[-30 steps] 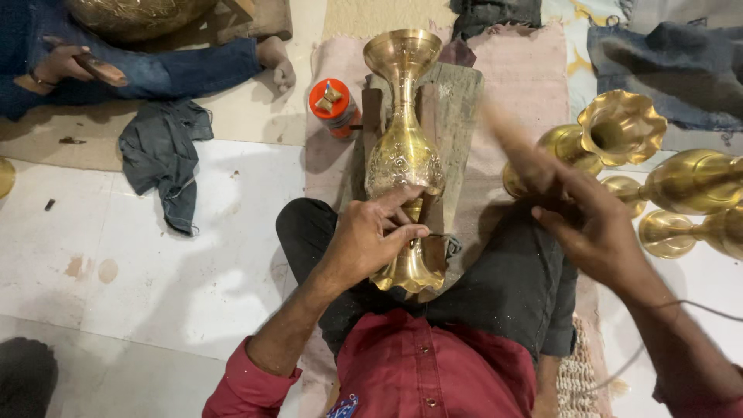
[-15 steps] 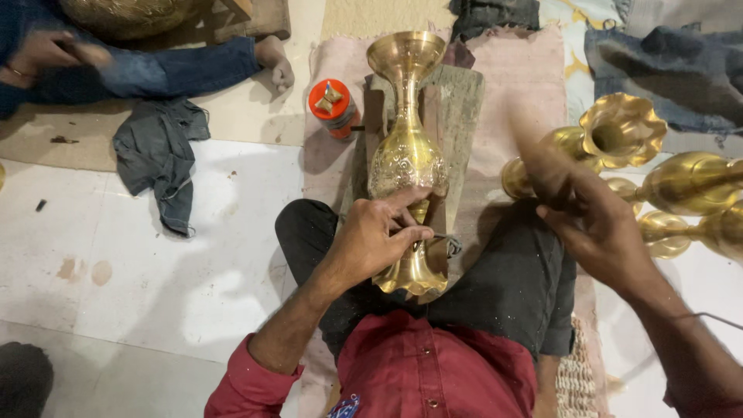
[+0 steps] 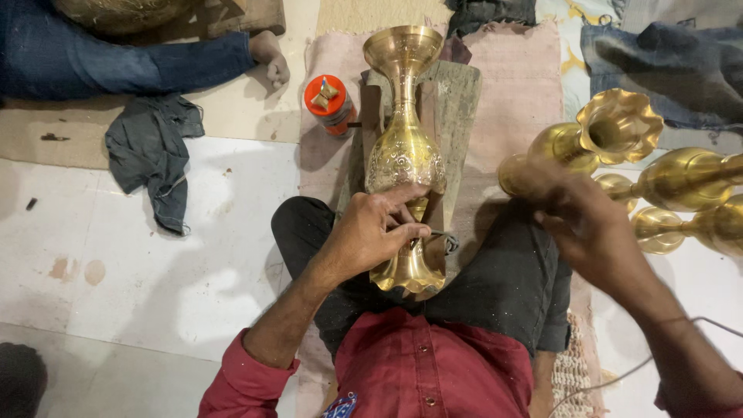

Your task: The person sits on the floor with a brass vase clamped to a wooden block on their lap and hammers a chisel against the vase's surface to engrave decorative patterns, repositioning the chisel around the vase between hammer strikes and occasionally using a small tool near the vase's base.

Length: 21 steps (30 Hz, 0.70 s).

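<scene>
**What the view did not show**

The right hand (image 3: 588,224) was smeared by blur, so its fingers and whatever they held could not be made out. The left hand (image 3: 375,232) covered the waist of the brass vase (image 3: 404,155), and whether a tool lay under its fingers was unclear. The wooden board (image 3: 457,116) beneath the vase was mostly hidden by it. The brass pieces (image 3: 681,186) at the right were cut off by the picture's edge. Another person's blue-sleeved arm (image 3: 139,58) ran out at the top left corner, and a dark shape (image 3: 19,379) at the bottom left was too cropped to tell.
</scene>
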Tool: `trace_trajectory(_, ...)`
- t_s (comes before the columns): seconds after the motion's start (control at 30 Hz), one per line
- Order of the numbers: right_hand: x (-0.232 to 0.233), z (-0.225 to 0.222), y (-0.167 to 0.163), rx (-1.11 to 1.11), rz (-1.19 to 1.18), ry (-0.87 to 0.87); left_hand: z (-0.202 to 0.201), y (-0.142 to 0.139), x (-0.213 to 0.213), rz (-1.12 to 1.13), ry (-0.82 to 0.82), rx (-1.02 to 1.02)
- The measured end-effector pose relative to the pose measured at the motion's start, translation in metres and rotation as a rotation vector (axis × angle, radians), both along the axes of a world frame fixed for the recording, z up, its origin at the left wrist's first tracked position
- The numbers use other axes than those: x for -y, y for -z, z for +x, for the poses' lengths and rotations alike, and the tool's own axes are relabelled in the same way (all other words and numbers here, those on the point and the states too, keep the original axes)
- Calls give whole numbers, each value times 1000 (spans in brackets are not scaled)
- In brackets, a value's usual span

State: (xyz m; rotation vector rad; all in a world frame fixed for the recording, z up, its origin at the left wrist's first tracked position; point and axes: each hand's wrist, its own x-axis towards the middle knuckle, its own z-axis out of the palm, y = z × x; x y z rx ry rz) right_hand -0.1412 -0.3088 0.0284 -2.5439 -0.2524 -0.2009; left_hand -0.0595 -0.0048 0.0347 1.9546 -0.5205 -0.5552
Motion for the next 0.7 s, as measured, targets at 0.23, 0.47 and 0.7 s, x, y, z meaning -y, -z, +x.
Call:
trace_trajectory(0.23, 1, -4, 0, -16, 45, 16, 3, 2, -1, 0, 20, -22)
trace_trajectory(0.47, 2, -6, 6, -81, 162, 113, 4, 0, -2, -4, 29, -22)
trace_trajectory(0.7, -4, -12, -6, -80, -46, 107, 4, 4, -5, -125, 52, 45)
